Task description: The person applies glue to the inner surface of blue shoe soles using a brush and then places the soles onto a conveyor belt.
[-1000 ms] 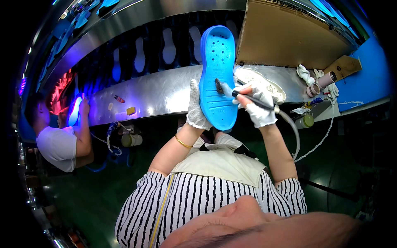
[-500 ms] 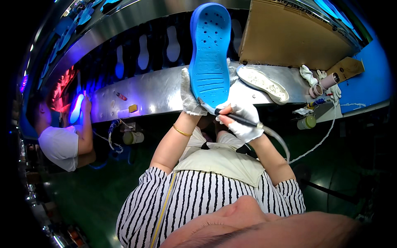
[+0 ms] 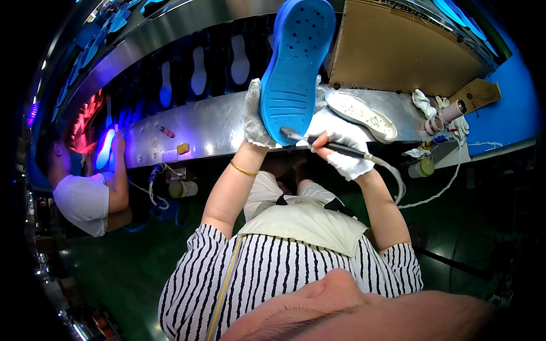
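A large blue shoe sole, with holes at its far end and ridges near the heel, is held up over the bench edge. My left hand, in a whitish glove, grips it along the left side; some fingers are hidden behind it. In my right hand, also gloved but with bare fingertips showing, is a black-handled brush fed by a clear tube. Its bristles lie at the sole's heel end, apparently touching the inner surface. A white shoe sole rests on the bench just beyond my right hand.
The metal bench carries a yellow block. A conveyor with several soles runs behind it. Cardboard stands at the back right, near pinkish cups and a hanging jar. At left, a person handles a glowing sole.
The blue sole has risen slightly, its far end leaning right. My right hand has moved right, and the brush tip has shifted from the lower left rim onto the heel.
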